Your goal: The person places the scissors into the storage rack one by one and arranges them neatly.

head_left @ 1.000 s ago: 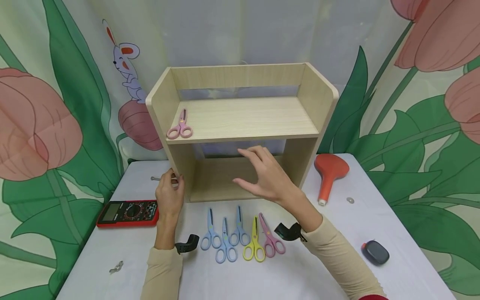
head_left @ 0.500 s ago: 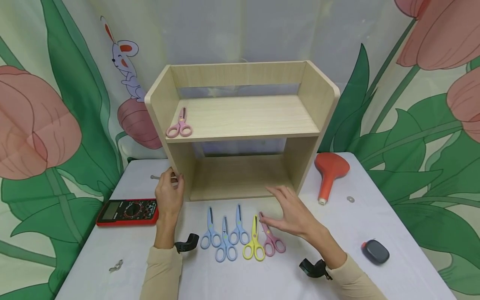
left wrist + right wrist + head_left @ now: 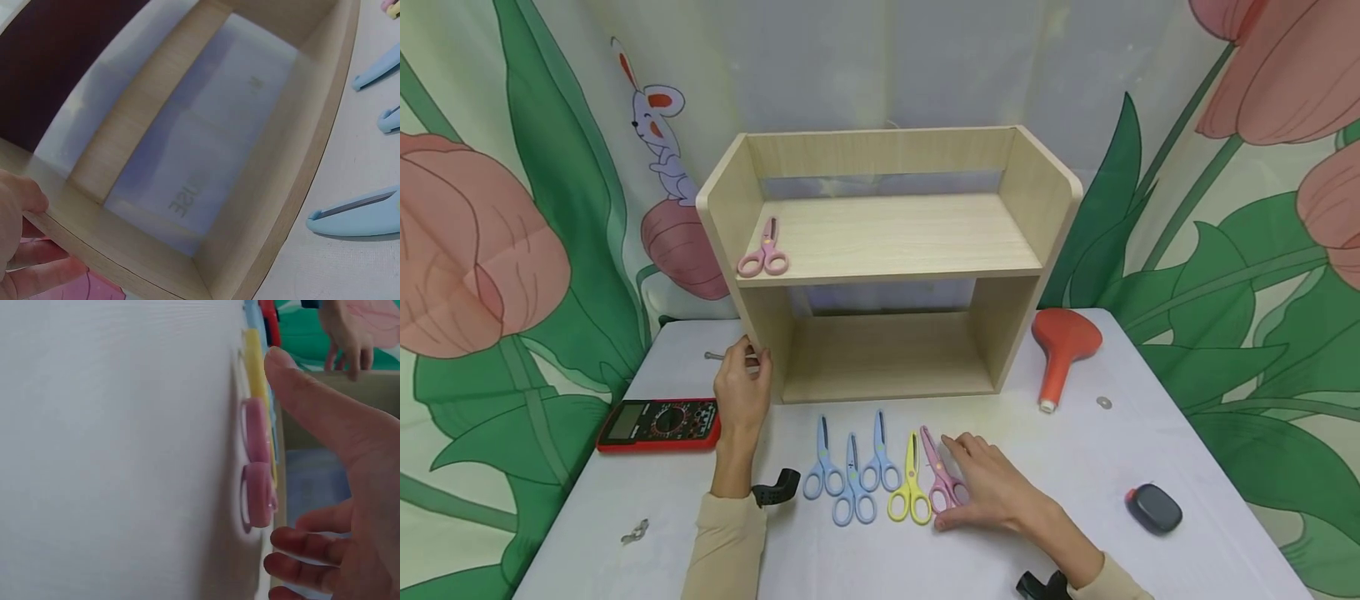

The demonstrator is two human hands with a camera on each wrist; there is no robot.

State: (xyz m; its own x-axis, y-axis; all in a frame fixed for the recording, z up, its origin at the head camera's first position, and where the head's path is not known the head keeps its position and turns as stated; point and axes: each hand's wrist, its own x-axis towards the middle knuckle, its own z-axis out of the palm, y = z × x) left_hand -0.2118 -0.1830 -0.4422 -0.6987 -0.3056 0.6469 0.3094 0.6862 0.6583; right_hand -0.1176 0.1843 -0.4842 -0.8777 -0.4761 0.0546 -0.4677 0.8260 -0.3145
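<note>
A pale wooden two-level shelf [image 3: 887,275] stands at the back of the white table [image 3: 1075,467]. My left hand [image 3: 743,385] grips the shelf's left side panel [image 3: 94,231], thumb [image 3: 19,199] on the near face. Five scissors lie in a row before the shelf: three blue [image 3: 850,479], one yellow [image 3: 910,487], one pink [image 3: 942,482]. My right hand [image 3: 981,493] lies flat over the pink pair's right side, fingers straight, thumb [image 3: 300,387] stretched past the pink handles [image 3: 256,487]. Another pink pair [image 3: 763,250] rests on the upper shelf's left end.
A red multimeter [image 3: 658,423] lies left of my left arm. An orange bulb-shaped tool [image 3: 1062,348], a small washer [image 3: 1103,402] and a dark grey gadget [image 3: 1153,507] sit on the right. A small metal piece [image 3: 634,532] lies near the front left edge.
My right hand has dropped from in front of the shelf's lower opening down to the pink scissors on the table. The left hand has kept its hold on the shelf.
</note>
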